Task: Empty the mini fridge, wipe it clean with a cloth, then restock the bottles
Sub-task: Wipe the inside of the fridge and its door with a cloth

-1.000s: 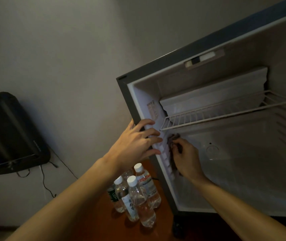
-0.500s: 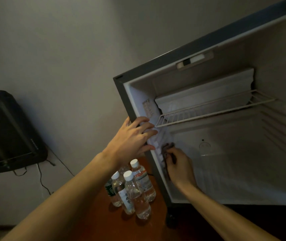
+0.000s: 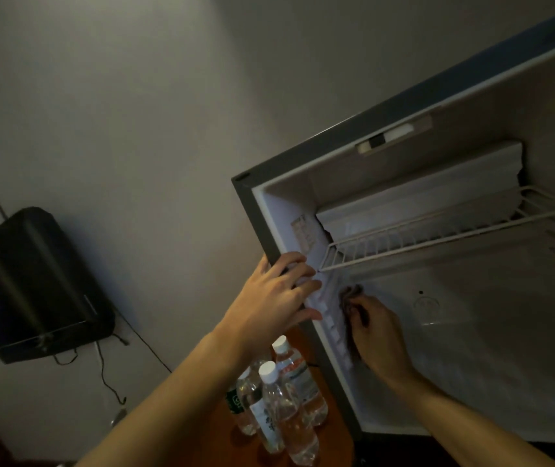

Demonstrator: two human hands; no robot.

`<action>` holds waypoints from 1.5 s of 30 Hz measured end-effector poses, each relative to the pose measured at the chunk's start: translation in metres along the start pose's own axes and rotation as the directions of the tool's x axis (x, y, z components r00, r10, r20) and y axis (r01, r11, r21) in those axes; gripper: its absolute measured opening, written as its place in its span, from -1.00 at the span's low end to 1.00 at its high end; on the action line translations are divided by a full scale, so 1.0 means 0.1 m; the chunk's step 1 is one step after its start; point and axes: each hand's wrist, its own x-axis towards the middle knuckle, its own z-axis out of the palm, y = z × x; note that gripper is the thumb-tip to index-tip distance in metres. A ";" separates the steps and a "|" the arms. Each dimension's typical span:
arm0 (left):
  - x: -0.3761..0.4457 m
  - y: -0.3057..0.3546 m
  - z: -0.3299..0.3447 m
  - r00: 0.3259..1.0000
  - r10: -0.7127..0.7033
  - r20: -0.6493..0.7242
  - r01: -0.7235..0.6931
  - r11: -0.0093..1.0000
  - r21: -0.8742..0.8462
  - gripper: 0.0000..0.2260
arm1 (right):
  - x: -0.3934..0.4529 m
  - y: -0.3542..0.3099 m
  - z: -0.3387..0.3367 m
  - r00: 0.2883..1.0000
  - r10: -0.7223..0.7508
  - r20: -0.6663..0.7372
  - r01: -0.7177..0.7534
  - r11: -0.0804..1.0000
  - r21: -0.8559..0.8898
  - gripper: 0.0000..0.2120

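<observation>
The left hand, fingers spread straight, is bracing the open white mini fridge at its left edge. The right hand is gripping a dark crumpled cloth against the inner left wall. Clear plastic bottles are standing near left, outside.

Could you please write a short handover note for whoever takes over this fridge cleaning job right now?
Left hand: open, fingers resting on the left front edge of the white-lined mini fridge, steadying it.
Right hand: inside, pressing a dark crumpled cloth to the left inner wall, below the white wire shelf.
Clear plastic white-capped water bottles: standing together on the reddish-brown wooden surface beside the fridge.
Done: fridge emptied.
Left: finish wiping, then restock the bottles.
</observation>
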 end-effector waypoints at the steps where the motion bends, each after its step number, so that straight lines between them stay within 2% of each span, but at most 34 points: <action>1: -0.01 0.00 0.01 1.000 0.001 -0.001 -0.001 1.000 0.000 -0.55 | 0.08 0.05 0.03 1.000 0.005 -0.010 -0.005 1.000 -0.014 -0.84; 7: -0.01 0.01 0.03 0.999 -0.022 0.039 0.023 0.999 -0.034 -0.54 | 0.21 0.10 0.05 1.000 0.007 0.024 -0.006 0.999 -0.042 -0.84; 14: 0.04 0.04 -0.06 0.996 -0.054 0.070 0.056 0.998 -0.036 -0.55 | -0.36 -0.28 -0.14 0.997 -0.026 0.066 0.025 0.999 0.021 -0.81; 19: 0.08 0.11 -0.15 0.997 -0.068 0.032 0.068 0.998 0.009 -0.54 | -0.62 -0.46 -0.24 0.994 -0.070 0.083 0.067 0.997 0.039 -0.80; 24: 0.06 0.10 -0.10 0.998 -0.067 0.010 0.067 0.998 0.007 -0.54 | -0.49 -0.42 -0.26 0.994 0.027 0.109 -0.034 0.998 0.062 -0.74; 28: 0.04 0.08 -0.04 0.998 -0.066 0.023 0.067 0.997 -0.029 -0.54 | -0.23 -0.22 -0.13 0.999 0.048 0.010 -0.048 0.997 0.061 -0.83; 34: 0.03 0.05 -0.02 0.995 -0.065 0.071 0.073 0.992 -0.102 -0.54 | 0.16 0.03 0.03 0.999 0.048 -0.019 -0.048 0.999 -0.006 -0.83; 37: 0.03 0.04 -0.02 0.994 -0.064 0.090 0.073 0.992 -0.103 -0.54 | 0.07 -0.04 0.01 0.999 0.038 -0.038 -0.039 0.999 -0.030 -0.83; 42: 0.04 0.06 -0.07 0.994 -0.064 0.093 0.071 0.994 -0.077 -0.53 | -0.29 -0.28 -0.14 0.998 -0.044 -0.047 0.047 0.998 0.053 -0.83; 45: 0.05 0.08 -0.11 0.989 -0.084 0.119 0.097 0.990 -0.105 -0.52 | -0.34 -0.48 -0.24 0.997 -0.072 0.006 0.071 0.993 0.099 -0.81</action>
